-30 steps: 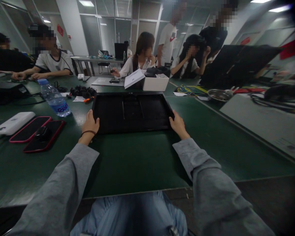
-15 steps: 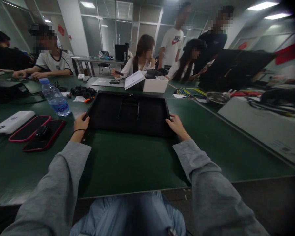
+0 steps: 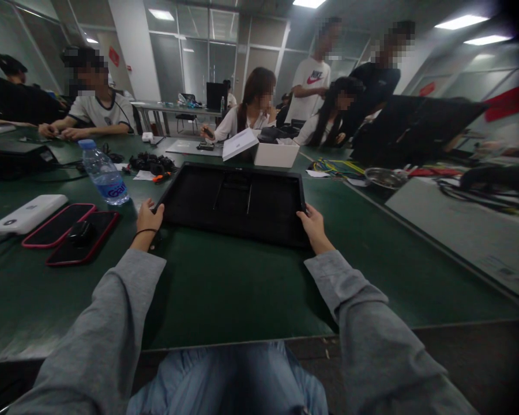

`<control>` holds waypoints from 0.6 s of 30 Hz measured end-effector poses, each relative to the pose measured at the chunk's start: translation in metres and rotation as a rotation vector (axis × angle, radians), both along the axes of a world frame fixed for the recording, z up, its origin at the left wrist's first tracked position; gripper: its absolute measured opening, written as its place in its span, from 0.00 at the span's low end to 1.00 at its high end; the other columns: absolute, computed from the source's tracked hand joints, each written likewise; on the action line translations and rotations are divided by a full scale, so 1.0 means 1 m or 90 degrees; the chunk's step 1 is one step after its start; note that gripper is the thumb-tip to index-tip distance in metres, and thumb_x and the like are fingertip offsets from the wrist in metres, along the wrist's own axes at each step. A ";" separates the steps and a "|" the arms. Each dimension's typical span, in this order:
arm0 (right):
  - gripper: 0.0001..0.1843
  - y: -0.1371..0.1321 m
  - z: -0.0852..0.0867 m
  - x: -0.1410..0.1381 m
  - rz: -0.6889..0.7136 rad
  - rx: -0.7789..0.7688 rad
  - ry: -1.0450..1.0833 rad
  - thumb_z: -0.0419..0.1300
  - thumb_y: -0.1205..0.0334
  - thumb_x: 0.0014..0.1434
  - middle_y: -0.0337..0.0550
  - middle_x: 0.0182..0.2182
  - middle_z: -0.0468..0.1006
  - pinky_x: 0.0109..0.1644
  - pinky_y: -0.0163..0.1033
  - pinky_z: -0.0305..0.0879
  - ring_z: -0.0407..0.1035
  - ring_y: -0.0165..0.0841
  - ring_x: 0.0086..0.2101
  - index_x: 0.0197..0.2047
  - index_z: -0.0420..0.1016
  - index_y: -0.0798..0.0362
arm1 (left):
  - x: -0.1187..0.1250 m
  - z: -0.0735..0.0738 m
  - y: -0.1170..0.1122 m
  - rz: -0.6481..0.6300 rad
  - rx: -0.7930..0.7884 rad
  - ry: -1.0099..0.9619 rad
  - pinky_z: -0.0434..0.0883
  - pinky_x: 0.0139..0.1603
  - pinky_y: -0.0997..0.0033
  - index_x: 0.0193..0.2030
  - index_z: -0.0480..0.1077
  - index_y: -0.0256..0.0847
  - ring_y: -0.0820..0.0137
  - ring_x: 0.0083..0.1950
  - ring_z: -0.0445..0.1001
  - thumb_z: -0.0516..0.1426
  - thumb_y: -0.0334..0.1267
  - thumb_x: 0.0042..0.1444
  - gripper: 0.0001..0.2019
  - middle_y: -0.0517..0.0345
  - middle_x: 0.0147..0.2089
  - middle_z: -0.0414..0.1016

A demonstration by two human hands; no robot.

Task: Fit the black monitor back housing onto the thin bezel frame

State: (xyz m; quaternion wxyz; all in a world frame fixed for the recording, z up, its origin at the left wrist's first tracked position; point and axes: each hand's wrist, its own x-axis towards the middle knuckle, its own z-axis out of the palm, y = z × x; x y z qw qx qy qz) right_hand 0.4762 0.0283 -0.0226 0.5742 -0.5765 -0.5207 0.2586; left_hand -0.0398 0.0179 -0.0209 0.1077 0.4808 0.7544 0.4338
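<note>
A wide, shallow black tray (image 3: pixel 190 202) with raised edges lies before me at the middle of the green table (image 3: pixel 225 300). Two thin light lines run across its inside near the centre, around a dark rectangular part I cannot make out. At its left edge my left hand (image 3: pixel 149 219) is closed on the rim, thumb on top, with a dark band at the wrist. My right hand (image 3: pixel 313 227) grips the opposite edge the same way. The fingers under both rims are partly hidden.
Left stand a water bottle (image 3: pixel 108 176), a white power bank (image 3: pixel 28 213) and two red-edged phones (image 3: pixel 60 225). Behind the tray is an open white box (image 3: pixel 277 154). A metal bowl (image 3: pixel 384 177) and a grey panel (image 3: pixel 462 230) lie right. Several people sit or stand beyond.
The view has shifted slightly, so the surroundings sit a little further right and lower. The tray and both hands have shifted slightly right in the picture; both grips are kept.
</note>
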 end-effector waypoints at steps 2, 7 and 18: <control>0.32 -0.004 0.001 0.002 -0.041 -0.006 0.057 0.60 0.58 0.48 0.52 0.45 0.82 0.52 0.55 0.76 0.77 0.46 0.45 0.58 0.74 0.54 | -0.001 -0.002 0.002 -0.004 0.001 -0.008 0.66 0.66 0.60 0.67 0.60 0.34 0.61 0.62 0.73 0.55 0.44 0.61 0.29 0.40 0.66 0.70; 0.26 -0.002 -0.005 0.024 -0.180 0.077 0.059 0.59 0.63 0.46 0.49 0.43 0.81 0.55 0.52 0.73 0.75 0.39 0.44 0.50 0.76 0.58 | -0.003 -0.008 0.006 -0.016 0.005 -0.011 0.68 0.63 0.59 0.66 0.62 0.35 0.61 0.57 0.76 0.56 0.44 0.60 0.29 0.40 0.65 0.71; 0.34 -0.014 -0.001 0.058 -0.616 -0.005 0.043 0.52 0.72 0.57 0.66 0.64 0.65 0.71 0.47 0.51 0.61 0.43 0.65 0.68 0.56 0.64 | -0.001 -0.008 0.007 -0.040 0.011 0.052 0.65 0.65 0.56 0.63 0.65 0.32 0.57 0.61 0.73 0.55 0.43 0.60 0.27 0.37 0.64 0.71</control>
